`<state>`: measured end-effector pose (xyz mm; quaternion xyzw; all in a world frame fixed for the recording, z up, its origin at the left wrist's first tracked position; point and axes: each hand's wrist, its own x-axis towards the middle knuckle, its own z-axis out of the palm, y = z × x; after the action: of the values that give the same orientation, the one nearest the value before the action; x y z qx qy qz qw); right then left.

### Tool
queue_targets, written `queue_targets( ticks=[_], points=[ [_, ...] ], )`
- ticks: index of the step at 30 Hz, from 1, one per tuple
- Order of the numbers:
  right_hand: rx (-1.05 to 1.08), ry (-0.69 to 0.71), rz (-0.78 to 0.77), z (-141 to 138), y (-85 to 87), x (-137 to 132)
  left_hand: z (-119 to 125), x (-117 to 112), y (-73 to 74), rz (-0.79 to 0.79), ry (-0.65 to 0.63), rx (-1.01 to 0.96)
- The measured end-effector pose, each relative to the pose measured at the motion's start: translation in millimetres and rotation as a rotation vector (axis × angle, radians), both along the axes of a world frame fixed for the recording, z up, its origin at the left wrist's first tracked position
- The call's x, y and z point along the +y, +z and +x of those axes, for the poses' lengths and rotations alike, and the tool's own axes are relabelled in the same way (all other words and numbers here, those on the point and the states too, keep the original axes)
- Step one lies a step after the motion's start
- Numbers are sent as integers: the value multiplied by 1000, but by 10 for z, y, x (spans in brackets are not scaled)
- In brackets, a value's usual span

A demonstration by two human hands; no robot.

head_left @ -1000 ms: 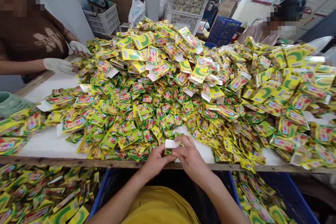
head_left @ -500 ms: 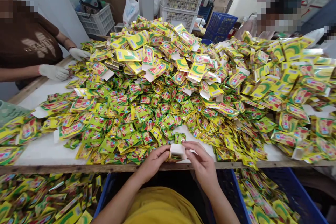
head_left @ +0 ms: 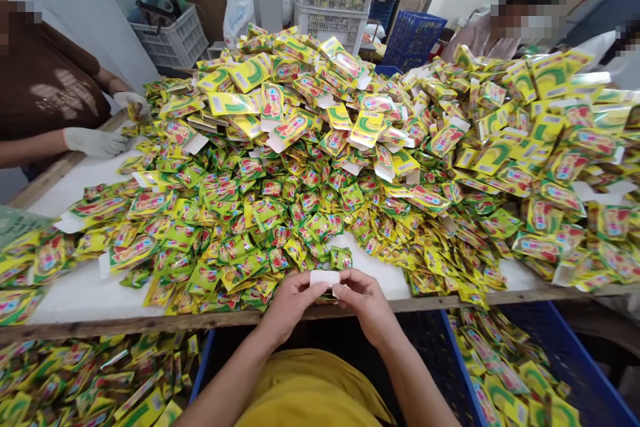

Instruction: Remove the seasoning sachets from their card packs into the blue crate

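Observation:
Between my hands, close to the table's front edge, is a small carton [head_left: 325, 277] with its white end flap turned toward me. My left hand [head_left: 293, 300] grips its left side, thumb on the white card. On the right side my right hand [head_left: 363, 297] holds it too, thumb and fingers pinching near the flap. Most of the carton's printed body is hidden by my fingers. Just beyond it lies a green sachet [head_left: 341, 257] on the white tabletop [head_left: 367, 267]. A heap of green and yellow sachets [head_left: 270, 213] spreads in front of my hands.
Yellow cartons [head_left: 300, 127] with white flaps are piled high behind the sachets. Below the edge stand blue crates [head_left: 575, 353] with packs. A co-worker's gloved hand [head_left: 97, 141] is at the left; another person [head_left: 485, 37] sits behind the pile. White crates [head_left: 330, 27] are stacked at the back.
My right hand has come down and inward onto the carton, both thumbs now meeting at its white flap. The co-worker's far gloved hand has lifted some packs at the left.

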<state>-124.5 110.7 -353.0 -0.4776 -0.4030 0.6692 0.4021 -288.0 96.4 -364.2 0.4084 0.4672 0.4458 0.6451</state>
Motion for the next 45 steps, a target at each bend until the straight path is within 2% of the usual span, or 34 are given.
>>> queue_targets(
  ticks=[3, 5, 8, 12, 15, 19, 21, 24, 30, 32, 34, 37, 39, 41, 43, 45],
  points=[
    [-194, -58, 244, -48, 26, 46, 72, 10, -40, 44, 149, -3],
    [-263, -58, 405, -68, 33, 75, 88, 45, -91, 128, 253, 61],
    [-250, -29, 413, -77, 8, 106, 71, 108, -163, 237, 297, 178],
    [-210, -98, 249, -81, -71, 123, 59, 149, -176, 215, 275, 232],
    [-207, -144, 215, -78, -112, 120, 54, 167, -137, 235, 240, 273],
    [-207, -150, 340, -54, -114, 102, 9, 169, -82, 493, 152, 373],
    [-230, -147, 428, -42, -100, 82, -23, 150, -62, 618, 148, 400],
    [-330, -131, 584, -30, -84, 24, -77, 111, -59, 733, 132, 463],
    [-479, -115, 812, 80, -154, -213, -155, -3, -212, 930, -42, 542],
    [-493, -40, 815, 178, -159, -219, -138, -45, -248, 945, -93, 548],
    [-560, -25, 810, 292, -136, -98, -101, -70, -241, 936, -164, 600],
    [-831, -97, 876, 431, -101, 306, -34, -64, -180, 917, -292, 769],
    [-1059, -22, 898, 472, -124, 598, 3, -45, -148, 896, -320, 830],
    [-1201, 76, 866, 469, -202, 782, 26, -33, -151, 853, -306, 796],
    [-1190, 77, 829, 437, -325, 808, 38, -29, -187, 800, -276, 732],
    [-1022, 27, 791, 400, -463, 706, 42, -27, -231, 751, -198, 677]
  ],
)
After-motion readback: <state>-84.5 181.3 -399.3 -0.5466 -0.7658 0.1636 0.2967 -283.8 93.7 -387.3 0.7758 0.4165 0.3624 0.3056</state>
